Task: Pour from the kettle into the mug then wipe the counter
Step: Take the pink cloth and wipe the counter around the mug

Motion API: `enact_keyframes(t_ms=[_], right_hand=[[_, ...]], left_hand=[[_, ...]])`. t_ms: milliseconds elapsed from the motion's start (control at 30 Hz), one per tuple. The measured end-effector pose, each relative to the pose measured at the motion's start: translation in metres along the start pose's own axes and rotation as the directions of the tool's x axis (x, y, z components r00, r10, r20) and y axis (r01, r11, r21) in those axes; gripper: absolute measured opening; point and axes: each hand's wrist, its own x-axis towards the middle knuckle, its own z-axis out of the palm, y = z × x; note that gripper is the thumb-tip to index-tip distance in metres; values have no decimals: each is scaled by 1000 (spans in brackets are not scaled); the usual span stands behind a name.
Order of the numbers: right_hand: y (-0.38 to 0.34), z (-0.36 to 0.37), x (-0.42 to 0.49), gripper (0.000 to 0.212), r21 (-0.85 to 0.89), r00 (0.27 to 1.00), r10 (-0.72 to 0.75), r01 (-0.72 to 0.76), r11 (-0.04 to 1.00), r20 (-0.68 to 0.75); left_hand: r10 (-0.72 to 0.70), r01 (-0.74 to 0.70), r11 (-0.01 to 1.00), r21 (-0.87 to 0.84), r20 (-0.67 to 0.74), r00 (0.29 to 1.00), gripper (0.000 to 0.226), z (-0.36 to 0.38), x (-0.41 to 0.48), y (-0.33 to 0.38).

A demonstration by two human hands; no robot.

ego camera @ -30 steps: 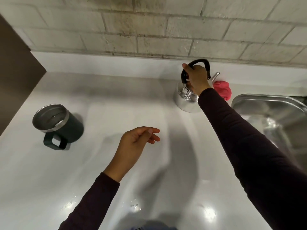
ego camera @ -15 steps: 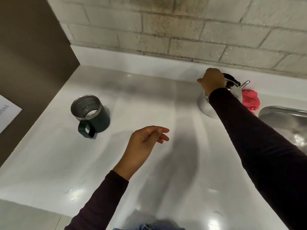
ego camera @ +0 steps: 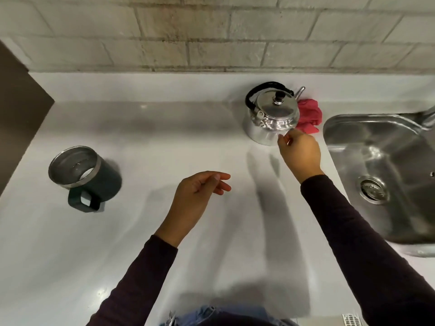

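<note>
Stainless steel kettle [ego camera: 273, 114]: stands upright on the white counter [ego camera: 146, 128] just beyond your right hand [ego camera: 300, 152], lid on, black handle folded back, spout turned away toward the wall.

Right hand: released, holding nothing, fingertips [ego camera: 281, 137] at or just short of the kettle's lower wall; contact cannot be confirmed.

Left hand [ego camera: 200, 196]: loosely curled, empty, hovering over bare counter between mug and kettle, likely kept free to steady the mug.

Dark green mug [ego camera: 87, 177]: well to the left of your left hand, steel-lined, handle facing you; whether it holds liquid cannot be told.

Pink cloth [ego camera: 309, 116]: bunched behind the kettle, beside the steel sink [ego camera: 386, 161], within your right hand's reach, presumably staged for the wipe.
</note>
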Motion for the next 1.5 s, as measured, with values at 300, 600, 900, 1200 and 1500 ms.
enact_keyframes(t_ms=[300, 600, 900, 1200, 1500], right_hand=[[69, -20, 70, 19, 19, 981, 172, -174, 985, 88], [88, 11, 124, 16, 210, 923, 203, -280, 937, 327], [48, 10, 0, 17, -176, 960, 24, 26, 984, 279], [-44, 10, -116, 9, 380, 932, -208, 84, 921, 298], [-160, 7, -124, 11, 824, 919, -200, -189, 533, 340]], left_hand=[[-30, 27, 999, 32, 92, 995, 31, 42, 14, 1], [-72, 70, 996, 47, 44, 996, 31, 53, 13, -1], [-48, 48, 999, 12, -5, 999, 31, 34, -5, 1], [1, -2, 1000, -7, -116, 993, 30, -24, -35, -2], [2, -23, 999, -45, -418, 908, 30, -122, -73, -16]])
